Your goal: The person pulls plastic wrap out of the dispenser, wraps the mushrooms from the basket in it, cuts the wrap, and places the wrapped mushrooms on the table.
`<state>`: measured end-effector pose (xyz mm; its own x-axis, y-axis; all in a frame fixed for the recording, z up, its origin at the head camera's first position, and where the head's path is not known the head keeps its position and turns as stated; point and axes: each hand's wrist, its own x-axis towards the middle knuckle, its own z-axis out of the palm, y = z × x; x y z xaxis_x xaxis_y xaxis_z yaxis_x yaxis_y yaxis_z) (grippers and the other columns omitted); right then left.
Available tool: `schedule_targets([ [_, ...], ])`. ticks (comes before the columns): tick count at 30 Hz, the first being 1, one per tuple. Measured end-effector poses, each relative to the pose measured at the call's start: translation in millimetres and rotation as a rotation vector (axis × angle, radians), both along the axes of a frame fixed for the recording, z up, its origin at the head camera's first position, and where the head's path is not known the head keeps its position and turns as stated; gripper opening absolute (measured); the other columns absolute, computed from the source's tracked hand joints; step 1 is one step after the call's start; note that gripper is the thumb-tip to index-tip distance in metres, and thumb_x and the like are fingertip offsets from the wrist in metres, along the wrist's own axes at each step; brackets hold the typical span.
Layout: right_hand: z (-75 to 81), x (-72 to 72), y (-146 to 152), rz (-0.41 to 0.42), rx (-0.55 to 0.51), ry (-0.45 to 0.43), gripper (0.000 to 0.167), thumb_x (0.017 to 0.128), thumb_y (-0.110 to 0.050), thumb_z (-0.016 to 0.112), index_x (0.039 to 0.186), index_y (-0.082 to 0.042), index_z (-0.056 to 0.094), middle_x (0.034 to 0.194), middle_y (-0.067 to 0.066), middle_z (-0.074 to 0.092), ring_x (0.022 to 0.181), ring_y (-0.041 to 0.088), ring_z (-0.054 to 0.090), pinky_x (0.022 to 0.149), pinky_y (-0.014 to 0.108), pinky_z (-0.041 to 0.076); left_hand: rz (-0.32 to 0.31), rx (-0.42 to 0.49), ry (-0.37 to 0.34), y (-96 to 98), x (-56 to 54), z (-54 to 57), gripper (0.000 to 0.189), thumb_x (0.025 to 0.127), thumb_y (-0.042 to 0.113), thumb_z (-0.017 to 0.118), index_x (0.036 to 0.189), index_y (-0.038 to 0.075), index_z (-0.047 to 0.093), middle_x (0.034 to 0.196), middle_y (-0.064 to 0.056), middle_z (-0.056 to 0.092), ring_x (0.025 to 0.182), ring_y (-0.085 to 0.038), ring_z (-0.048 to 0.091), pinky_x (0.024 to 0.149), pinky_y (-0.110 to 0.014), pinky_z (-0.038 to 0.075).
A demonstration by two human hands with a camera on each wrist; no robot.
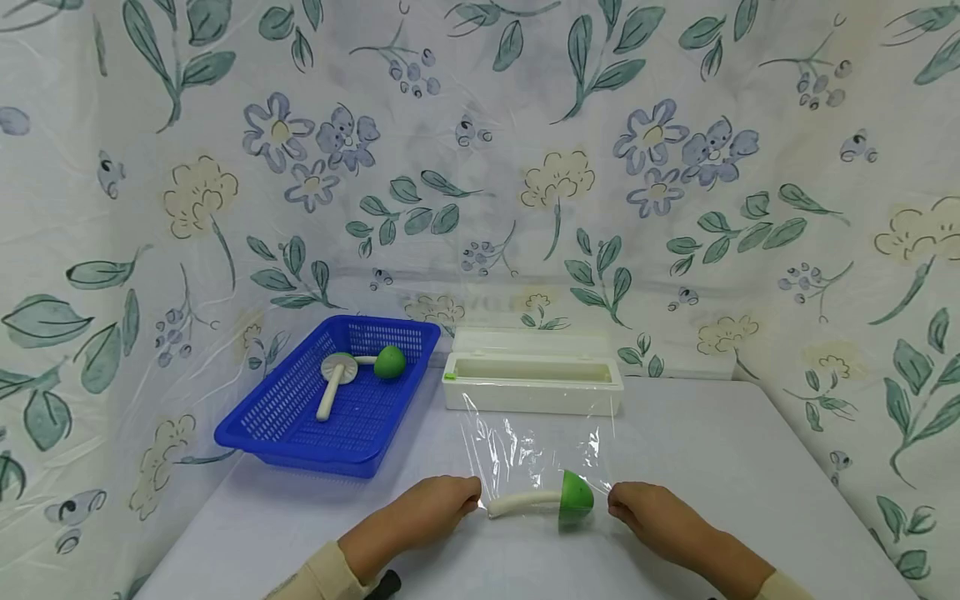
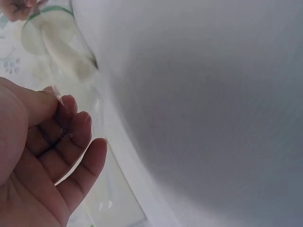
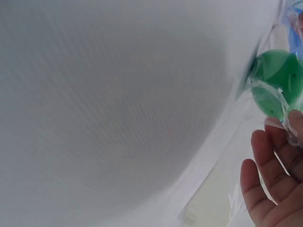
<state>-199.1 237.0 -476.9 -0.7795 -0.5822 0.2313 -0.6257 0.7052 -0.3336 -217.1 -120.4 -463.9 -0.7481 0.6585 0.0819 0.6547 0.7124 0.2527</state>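
A sheet of clear cling film (image 1: 525, 446) stretches from a white dispenser box (image 1: 532, 398) toward me. My left hand (image 1: 442, 507) pinches its near left corner between thumb and fingertips. Opposite it, my right hand (image 1: 654, 512) pinches the near right corner. Between the hands, a toy mushroom (image 1: 576, 497) with a green cap and a white stem lies on its side, overlapped by the film's near edge. Its pale stem (image 2: 66, 56) shows past the left fingers in the left wrist view. The green cap (image 3: 274, 85) appears through film in the right wrist view.
A blue plastic basket (image 1: 300, 454) stands at the left, with two more green-capped toy mushrooms (image 1: 389, 362) inside. The box's lid (image 1: 525, 340) is raised at the back. A dark object (image 1: 385, 585) lies beside the left sleeve. Floral cloth (image 1: 480, 208) hangs behind the white table.
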Motion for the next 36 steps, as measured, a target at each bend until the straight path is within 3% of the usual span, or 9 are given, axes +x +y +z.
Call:
schedule_targets([
  [3, 1.6, -9.4, -0.6, -0.016, -0.008, -0.048, 0.008, 0.094, -0.008, 0.063, 0.089, -0.014, 0.062, 0.078, -0.014, 0.058, 0.068, -0.002, 0.05, 0.06, 0.024, 0.047, 0.011, 0.017, 0.0, 1.6, -8.5, -2.1, 0.02, 0.094, 0.014, 0.063, 0.081, 0.02, 0.05, 0.067, 0.014, 0.045, 0.06, -0.005, 0.043, 0.057, -0.025, 0.04],
  [7, 2.1, -20.9, -2.3, -0.027, -0.013, -0.02, 0.004, 0.093, -0.008, 0.063, 0.093, -0.012, 0.062, 0.081, -0.011, 0.062, 0.07, -0.001, 0.053, 0.062, 0.024, 0.049, 0.014, 0.024, 0.011, 3.0, -17.3, -5.0, 0.014, 0.094, 0.013, 0.063, 0.086, 0.018, 0.053, 0.072, 0.013, 0.052, 0.063, -0.005, 0.048, 0.058, -0.027, 0.044],
  [15, 2.3, -35.8, -9.5, -0.093, 0.038, -0.036, 0.013, 0.096, -0.005, 0.058, 0.095, -0.016, 0.053, 0.082, -0.012, 0.055, 0.073, 0.003, 0.051, 0.065, 0.025, 0.048, -0.031, 0.035, 0.038, 6.3, -28.1, -3.4, 0.013, 0.095, 0.003, 0.054, 0.093, 0.016, 0.056, 0.079, 0.008, 0.054, 0.069, -0.005, 0.049, 0.063, -0.025, 0.046],
  [21, -3.2, -41.0, -13.5, -0.113, 0.058, -0.057, 0.014, 0.096, -0.003, 0.057, 0.102, -0.015, 0.058, 0.102, -0.006, 0.062, 0.097, 0.015, 0.062, 0.083, 0.033, 0.052, -0.064, 0.039, 0.051, 7.4, -31.8, -6.0, 0.031, 0.081, -0.015, 0.054, 0.097, 0.01, 0.063, 0.09, 0.002, 0.056, 0.082, -0.009, 0.056, 0.074, -0.026, 0.05],
  [24, -4.6, -42.3, -15.2, -0.105, 0.052, -0.036, 0.014, 0.096, -0.003, 0.058, 0.104, -0.013, 0.061, 0.1, -0.005, 0.063, 0.097, 0.016, 0.063, 0.083, 0.034, 0.052, -0.078, 0.055, 0.035, 8.3, -32.9, -7.8, 0.032, 0.077, -0.017, 0.056, 0.097, 0.006, 0.064, 0.092, 0.0, 0.056, 0.087, -0.01, 0.057, 0.078, -0.026, 0.05],
  [27, -4.4, -44.4, -16.5, -0.091, 0.057, 0.01, 0.015, 0.095, -0.002, 0.059, 0.105, -0.01, 0.065, 0.095, -0.003, 0.063, 0.093, 0.013, 0.063, 0.08, 0.031, 0.053, -0.078, 0.064, 0.014, 9.2, -33.2, -8.5, 0.02, 0.085, -0.007, 0.055, 0.098, 0.005, 0.065, 0.092, 0.001, 0.056, 0.087, -0.011, 0.057, 0.08, -0.028, 0.049],
  [30, -3.5, -46.2, -17.1, -0.087, 0.066, 0.018, 0.018, 0.094, -0.001, 0.06, 0.108, -0.009, 0.068, 0.096, -0.001, 0.062, 0.092, 0.012, 0.062, 0.079, 0.03, 0.052, -0.054, 0.064, -0.029, 10.0, -33.5, -8.2, 0.016, 0.096, 0.018, 0.057, 0.098, 0.005, 0.067, 0.09, 0.004, 0.054, 0.083, -0.009, 0.053, 0.077, -0.029, 0.048],
  [33, -1.9, -46.0, -17.4, -0.102, 0.054, -0.037, 0.018, 0.095, -0.007, 0.059, 0.111, -0.008, 0.068, 0.102, -0.001, 0.061, 0.099, 0.016, 0.06, 0.084, 0.036, 0.051, -0.02, 0.039, -0.063, 10.8, -34.5, -8.7, 0.032, 0.089, 0.038, 0.068, 0.099, 0.007, 0.068, 0.089, 0.007, 0.052, 0.079, -0.005, 0.049, 0.074, -0.027, 0.047],
  [36, -0.7, -44.8, -18.4, -0.121, 0.045, -0.083, 0.028, 0.095, -0.028, 0.063, 0.114, -0.008, 0.068, 0.107, -0.002, 0.06, 0.103, 0.02, 0.058, 0.088, 0.042, 0.049, -0.006, -0.002, -0.051, 11.2, -36.5, -10.2, 0.033, 0.082, 0.035, 0.077, 0.1, 0.009, 0.068, 0.089, 0.008, 0.052, 0.079, -0.003, 0.05, 0.075, -0.026, 0.048],
])
